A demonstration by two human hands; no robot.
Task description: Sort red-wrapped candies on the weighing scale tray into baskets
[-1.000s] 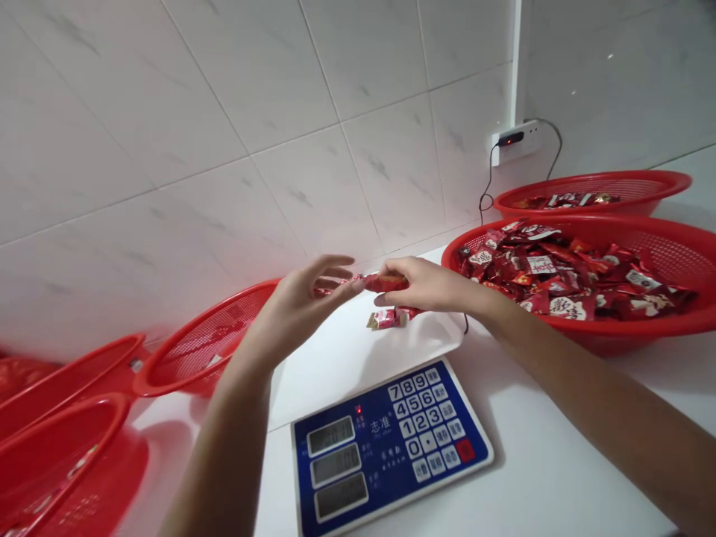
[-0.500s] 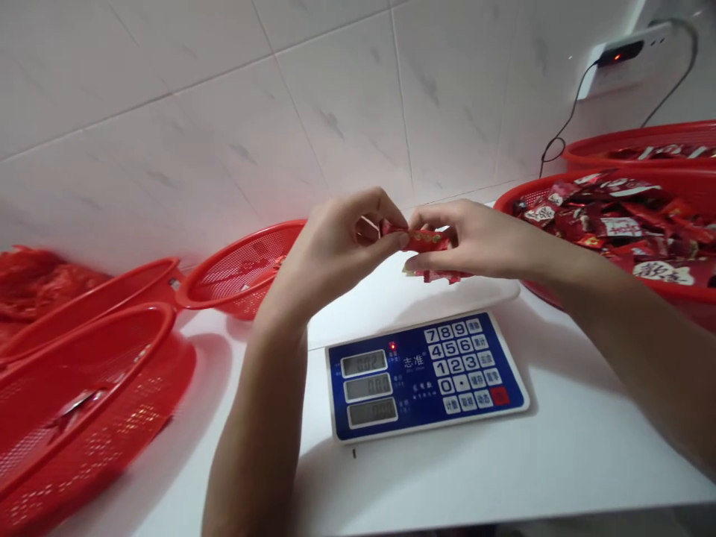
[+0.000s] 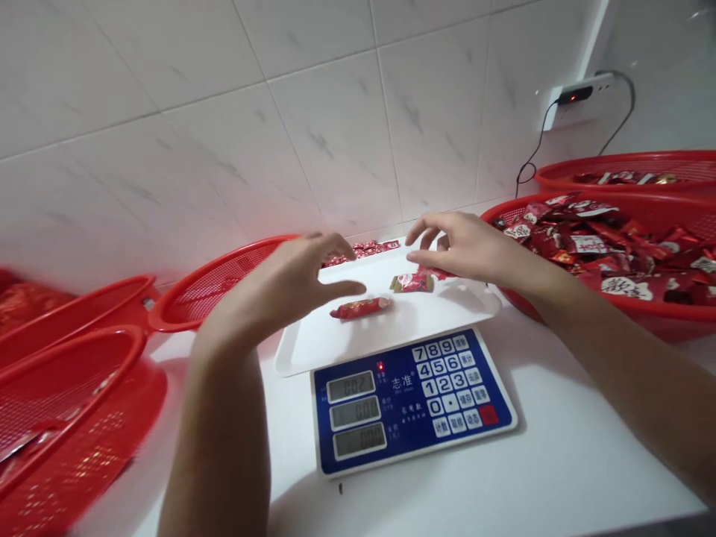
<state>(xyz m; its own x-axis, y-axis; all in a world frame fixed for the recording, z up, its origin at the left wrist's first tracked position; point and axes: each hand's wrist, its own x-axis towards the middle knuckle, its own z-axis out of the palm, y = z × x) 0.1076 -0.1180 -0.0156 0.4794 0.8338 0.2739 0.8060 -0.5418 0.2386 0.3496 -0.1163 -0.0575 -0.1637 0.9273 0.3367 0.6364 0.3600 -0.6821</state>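
Observation:
My left hand (image 3: 291, 283) hovers with thumb and fingers apart over the left side of the white weighing tray (image 3: 313, 339). Just below its thumb lies a red wrapped candy stick (image 3: 361, 308). Above the tray's right side is my right hand (image 3: 462, 242), fingers spread and loosely curved, nothing in its grasp. Beneath it rests a red and gold candy packet (image 3: 412, 282), with another red wrapper partly hidden by the hand. The digital scale (image 3: 414, 403) has a blue keypad panel and three displays; the top one seems to read 0.02.
A red basket (image 3: 492, 291) heaped with wrapped candies stands right, another basket (image 3: 559, 175) behind it. Several red baskets, among them a near one (image 3: 139, 358), line the left. Red patterned packets (image 3: 366, 250) lie behind the tray. A black cable (image 3: 540, 142) hangs from the wall socket.
Both hands have let go of the red candy stick, which now lies on the tray. The hands have moved apart, and the view has shifted slightly.

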